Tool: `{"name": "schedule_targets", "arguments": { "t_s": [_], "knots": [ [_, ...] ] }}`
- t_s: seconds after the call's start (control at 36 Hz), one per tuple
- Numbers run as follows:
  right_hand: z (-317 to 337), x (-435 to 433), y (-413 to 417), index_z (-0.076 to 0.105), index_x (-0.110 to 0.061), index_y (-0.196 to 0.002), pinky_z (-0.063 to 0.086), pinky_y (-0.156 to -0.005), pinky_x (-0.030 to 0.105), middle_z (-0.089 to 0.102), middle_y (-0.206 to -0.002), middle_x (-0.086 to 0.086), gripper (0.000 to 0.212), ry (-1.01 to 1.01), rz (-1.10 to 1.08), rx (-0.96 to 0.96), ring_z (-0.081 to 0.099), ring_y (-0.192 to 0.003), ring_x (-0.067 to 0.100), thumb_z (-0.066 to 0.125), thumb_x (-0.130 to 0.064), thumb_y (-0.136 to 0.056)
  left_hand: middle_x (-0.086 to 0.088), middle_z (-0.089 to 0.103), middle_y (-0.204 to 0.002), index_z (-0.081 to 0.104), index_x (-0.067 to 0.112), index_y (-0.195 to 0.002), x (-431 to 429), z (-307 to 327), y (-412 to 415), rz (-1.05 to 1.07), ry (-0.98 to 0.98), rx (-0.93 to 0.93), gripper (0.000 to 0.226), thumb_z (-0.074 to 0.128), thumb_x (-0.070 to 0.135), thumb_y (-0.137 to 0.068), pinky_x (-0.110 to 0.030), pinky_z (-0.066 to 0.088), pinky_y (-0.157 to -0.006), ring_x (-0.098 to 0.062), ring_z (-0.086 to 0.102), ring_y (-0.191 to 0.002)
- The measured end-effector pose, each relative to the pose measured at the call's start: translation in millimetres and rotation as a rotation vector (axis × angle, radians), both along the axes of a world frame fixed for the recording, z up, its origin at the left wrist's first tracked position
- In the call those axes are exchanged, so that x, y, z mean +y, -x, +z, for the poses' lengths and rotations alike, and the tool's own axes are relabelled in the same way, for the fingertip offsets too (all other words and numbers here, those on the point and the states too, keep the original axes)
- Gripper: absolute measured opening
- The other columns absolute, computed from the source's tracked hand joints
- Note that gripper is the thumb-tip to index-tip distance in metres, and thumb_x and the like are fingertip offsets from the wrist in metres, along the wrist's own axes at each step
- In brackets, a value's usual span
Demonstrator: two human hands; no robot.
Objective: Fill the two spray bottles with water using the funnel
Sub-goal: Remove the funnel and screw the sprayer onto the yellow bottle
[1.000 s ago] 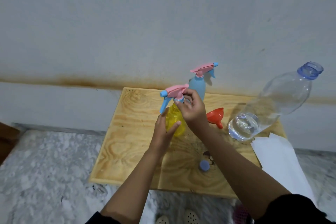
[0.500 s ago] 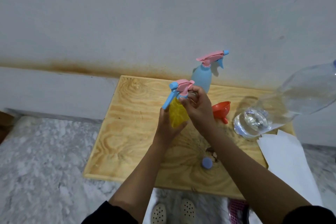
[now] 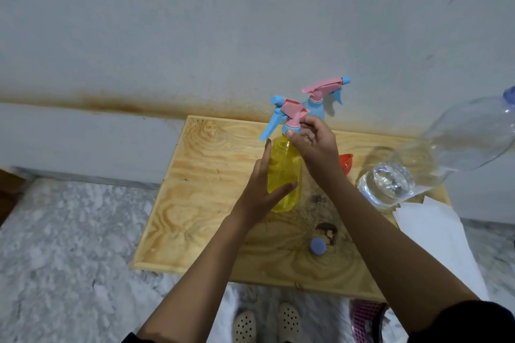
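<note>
**Unscrewing the spray head (image 3: 287, 113) of the yellow spray bottle (image 3: 284, 175), upright at mid-tabletop (image 3: 200, 203).**
The right hand (image 3: 315, 150) pinches the collar in a fingertip grip. The head has swung round since a second ago, so it is probably loosening. The left hand (image 3: 259, 192) braces the body, fingers apparently straight. The funnel (image 3: 345, 163) waits just beside.

Wall (image 3: 195, 22), 12 o'clock: pale grey plaster, with a rust-brown stain band (image 3: 83, 103) above its lower ledge. Floor (image 3: 69, 231), 8 o'clock: grey-white marbled stone. Plywood tabletop (image 3: 200, 203), centre, against the wall. Dark brown wooden edge (image 3: 8, 192), 9 o'clock.
</note>
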State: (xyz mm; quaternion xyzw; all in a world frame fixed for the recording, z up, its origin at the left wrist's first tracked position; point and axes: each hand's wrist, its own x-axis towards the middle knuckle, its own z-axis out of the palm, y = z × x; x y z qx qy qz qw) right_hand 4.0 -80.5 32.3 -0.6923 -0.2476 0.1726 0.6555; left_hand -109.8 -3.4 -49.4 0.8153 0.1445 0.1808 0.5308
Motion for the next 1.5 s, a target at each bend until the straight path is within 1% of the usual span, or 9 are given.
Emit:
{"name": "schedule_targets", "arguments": {
  "t_s": [0.22,0.36,0.5,0.61,0.72,0.86,0.97,1.19,1.5],
  "knots": [
    [13.6,8.5,16.0,0.055,-0.015,-0.105,0.044,-0.076,0.021,0.053,-0.089,-0.008,0.022,-0.010,-0.076,0.083,0.050,-0.084,0.007,0.064,-0.021,-0.087,0.031,0.001,-0.143,-0.006,0.036,-0.144,-6.8,28.6,1.9,0.016,0.014,0.024,0.090,0.063,0.038,-0.086,0.004,0.015,-0.098,0.028,0.005,-0.127],
    [19.4,5.9,21.8,0.057,-0.012,-0.114,0.046,-0.086,0.032,0.060,-0.101,0.004,0.023,-0.065,0.008,0.163,0.057,-0.097,0.016,0.047,-0.023,-0.097,0.025,0.012,-0.148,-0.007,0.047,-0.141,-6.4,41.4,4.5,0.020,0.059,0.015,0.088,0.061,0.046,-0.085,-0.030,0.029,-0.112,-0.007,0.023,-0.139],
    [22.3,2.4,25.9,0.049,-0.005,-0.118,0.048,-0.086,0.024,0.058,-0.112,0.008,0.041,-0.150,-0.051,0.211,0.058,-0.101,0.013,0.064,-0.024,-0.085,0.004,0.027,-0.149,-0.006,0.060,-0.136,-7.5,48.0,6.7,0.031,0.069,0.034,0.087,0.062,0.050,-0.083,-0.040,0.035,-0.110,-0.012,0.031,-0.134],
    [23.6,-0.9,27.1,0.056,-0.008,-0.111,0.045,-0.082,0.025,0.058,-0.095,-0.004,0.034,-0.082,0.010,0.177,0.054,-0.091,0.008,0.054,-0.033,-0.088,0.027,0.022,-0.145,-0.005,0.057,-0.140,-8.3,47.5,7.8,0.004,0.086,0.033,0.088,0.062,0.049,-0.084,-0.038,0.031,-0.113,-0.005,0.025,-0.137],
    [23.9,-1.8,30.3,0.055,-0.016,-0.108,0.046,-0.093,0.030,0.059,-0.103,0.000,0.023,-0.141,-0.040,0.238,0.057,-0.101,0.012,0.063,-0.020,-0.087,0.007,0.029,-0.146,-0.006,0.063,-0.135,-10.7,48.5,9.7,0.020,0.064,0.037,0.086,0.061,0.050,-0.083,-0.040,0.036,-0.108,-0.010,0.033,-0.132],
    [27.7,-5.0,34.1,0.052,-0.008,-0.126,0.045,-0.097,0.028,0.060,-0.113,0.000,0.033,-0.129,-0.008,0.209,0.057,-0.109,0.013,0.054,-0.017,-0.094,0.051,0.010,-0.130,-0.003,0.053,-0.143,-10.8,44.5,10.2,0.003,0.109,0.041,0.088,0.063,0.048,-0.083,-0.028,0.030,-0.107,0.000,0.025,-0.135],
    [25.9,-7.7,34.2,0.049,-0.026,-0.109,0.047,-0.091,0.032,0.054,-0.111,0.010,0.025,-0.134,-0.058,0.179,0.056,-0.105,0.021,0.061,-0.017,-0.090,0.045,0.013,-0.133,-0.003,0.055,-0.141,-10.6,45.1,11.2,-0.007,0.111,0.035,0.088,0.063,0.049,-0.082,-0.034,0.032,-0.110,-0.007,0.028,-0.136],
    [30.7,-7.6,33.8,0.041,-0.011,-0.115,0.051,-0.077,0.014,0.056,-0.104,0.000,0.034,-0.117,-0.059,0.201,0.059,-0.091,0.002,0.062,-0.011,-0.088,0.035,0.012,-0.141,-0.002,0.056,-0.141,-11.5,46.8,10.3,-0.021,0.179,0.031,0.090,0.063,0.054,-0.080,-0.037,0.027,-0.112,0.001,0.018,-0.138],
    [42.8,-4.8,33.5,0.048,-0.008,-0.125,0.054,-0.082,0.022,0.061,-0.104,-0.005,0.034,-0.070,-0.020,0.282,0.061,-0.096,0.007,0.056,-0.017,-0.092,0.024,0.015,-0.148,0.001,0.060,-0.139,-9.0,53.8,11.2,-0.018,0.209,0.028,0.091,0.065,0.059,-0.074,-0.048,0.028,-0.114,-0.007,0.020,-0.141]
  ]
}}
